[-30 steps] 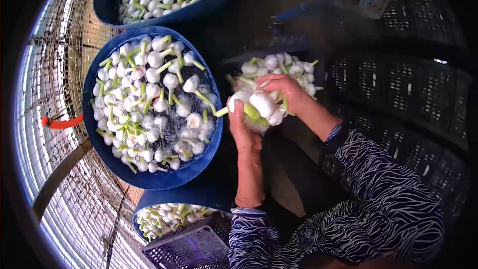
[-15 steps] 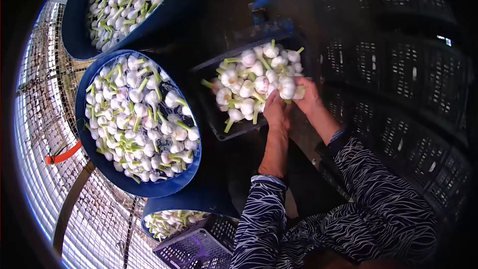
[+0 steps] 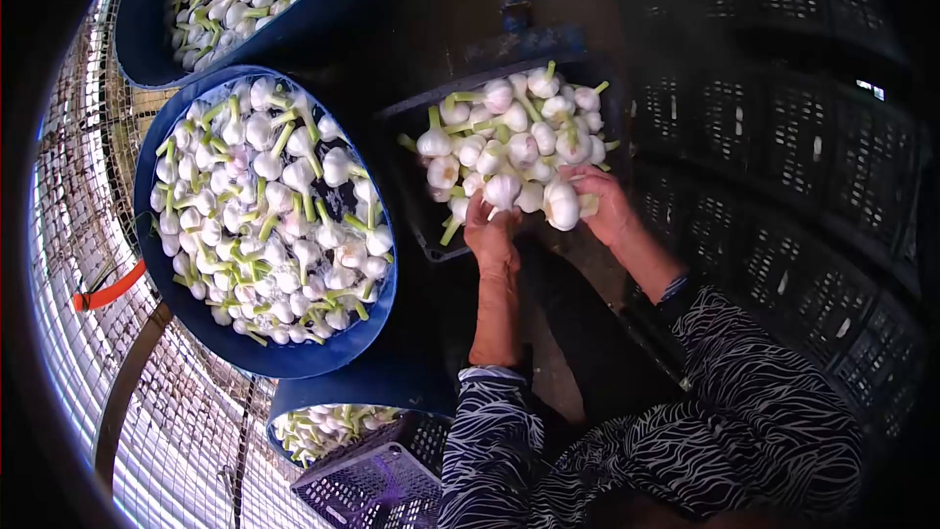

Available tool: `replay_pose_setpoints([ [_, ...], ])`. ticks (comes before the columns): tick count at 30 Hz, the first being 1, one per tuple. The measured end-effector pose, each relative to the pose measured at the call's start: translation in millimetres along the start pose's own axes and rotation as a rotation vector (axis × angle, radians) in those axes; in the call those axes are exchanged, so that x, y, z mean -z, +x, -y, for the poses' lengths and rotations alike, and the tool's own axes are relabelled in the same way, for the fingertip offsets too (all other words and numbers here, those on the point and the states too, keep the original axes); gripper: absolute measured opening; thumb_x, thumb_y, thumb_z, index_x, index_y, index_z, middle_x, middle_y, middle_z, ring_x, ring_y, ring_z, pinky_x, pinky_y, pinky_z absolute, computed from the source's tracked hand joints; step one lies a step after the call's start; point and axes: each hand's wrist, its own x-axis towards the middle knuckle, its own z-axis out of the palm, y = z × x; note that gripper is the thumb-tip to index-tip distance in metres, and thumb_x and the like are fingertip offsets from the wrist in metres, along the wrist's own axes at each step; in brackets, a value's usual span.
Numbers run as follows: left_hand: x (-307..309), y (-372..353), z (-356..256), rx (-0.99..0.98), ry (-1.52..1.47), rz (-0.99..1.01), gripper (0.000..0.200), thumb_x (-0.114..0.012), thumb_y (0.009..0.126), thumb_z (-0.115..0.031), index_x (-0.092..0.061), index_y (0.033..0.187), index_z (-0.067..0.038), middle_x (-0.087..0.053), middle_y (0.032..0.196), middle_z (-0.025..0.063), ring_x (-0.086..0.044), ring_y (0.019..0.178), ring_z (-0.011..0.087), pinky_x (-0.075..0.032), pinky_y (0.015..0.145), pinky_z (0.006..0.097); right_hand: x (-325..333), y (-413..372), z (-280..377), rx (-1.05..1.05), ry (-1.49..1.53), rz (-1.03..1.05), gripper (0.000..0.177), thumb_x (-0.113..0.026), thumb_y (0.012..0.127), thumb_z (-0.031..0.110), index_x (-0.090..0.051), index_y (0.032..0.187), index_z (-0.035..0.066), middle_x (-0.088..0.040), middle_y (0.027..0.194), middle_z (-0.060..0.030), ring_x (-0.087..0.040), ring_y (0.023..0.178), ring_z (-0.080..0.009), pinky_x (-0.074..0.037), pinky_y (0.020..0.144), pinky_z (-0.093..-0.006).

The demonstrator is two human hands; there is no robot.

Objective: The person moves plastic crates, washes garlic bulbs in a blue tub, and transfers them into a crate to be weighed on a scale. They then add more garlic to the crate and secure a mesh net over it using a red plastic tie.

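A dark crate (image 3: pixel 433 254) heaped with white garlic bulbs that have short green stems sits in front of me. My right hand (image 3: pixel 609 208) grips a large garlic bulb (image 3: pixel 561 205) over the crate's near side, its cut stem showing beside the fingers. At the near edge of the heap, my left hand (image 3: pixel 493 238) has its thumb and fingers closed on another garlic bulb (image 3: pixel 502 190). Part of the left fingers is hidden behind that bulb.
On the left stands a blue tub (image 3: pixel 351 358) of garlic bulbs in water, with another blue tub (image 3: pixel 142 39) beyond it. A third tub (image 3: pixel 416 387) and a purplish crate (image 3: pixel 362 485) are lower down. Black crates (image 3: pixel 798 137) are stacked at right.
My left hand has moved left, apart from the right, and now has a bulb. My right hand keeps its bulb, slightly lower. The whole view has shifted a little.
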Motion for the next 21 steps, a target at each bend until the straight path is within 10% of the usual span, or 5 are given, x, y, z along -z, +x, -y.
replay_pose_setpoints([
  [9,65.0,-23.2,-20.2,-0.111,0.029,-0.136,0.06,-0.047,0.066,0.01,-0.031,0.119,-0.011,-0.052,0.108,0.0132,-0.054,0.089,0.0229,-0.051,0.07,0.0341,-27.1,50.3,0.7,0.616,-1.496,-0.243,0.037,-0.067,0.071,0.02,-0.057,0.104,0.007,-0.063,0.087,-0.0137,-0.062,0.079,-0.0287,-0.048,0.07,-0.0377],
  [10,67.4,-22.1,-19.9,-0.107,0.023,-0.144,0.061,-0.047,0.065,0.01,-0.029,0.12,-0.012,-0.052,0.108,0.0135,-0.054,0.09,0.0234,-0.051,0.07,0.035,-28.2,59.8,0.1,0.326,-1.564,-0.161,0.037,-0.066,0.07,0.025,-0.056,0.1,0.005,-0.062,0.091,-0.0199,-0.06,0.086,-0.0357,-0.047,0.075,-0.0421],
  [14,49.1,-36.8,-25.2,-0.225,0.032,-0.108,0.073,-0.052,0.065,0.013,-0.023,0.126,-0.013,-0.044,0.119,0.0131,-0.053,0.094,0.023,-0.05,0.073,0.0338,-47.3,78.7,-23.5,0.237,-1.667,-0.308,0.042,-0.068,0.067,0.029,-0.053,0.097,0.003,-0.061,0.089,-0.0213,-0.061,0.085,-0.0341,-0.048,0.071,-0.0445],
  [21,38.0,-57.4,-44.1,-0.287,-0.023,0.082,0.063,-0.055,0.063,0.013,-0.038,0.122,-0.003,-0.044,0.121,0.0136,-0.051,0.104,0.0201,-0.049,0.08,0.0314,-49.2,82.2,-56.1,0.413,-1.703,-0.515,0.045,-0.071,0.064,0.019,-0.047,0.099,0.004,-0.048,0.097,-0.0172,-0.056,0.088,-0.0349,-0.048,0.069,-0.0457],
])
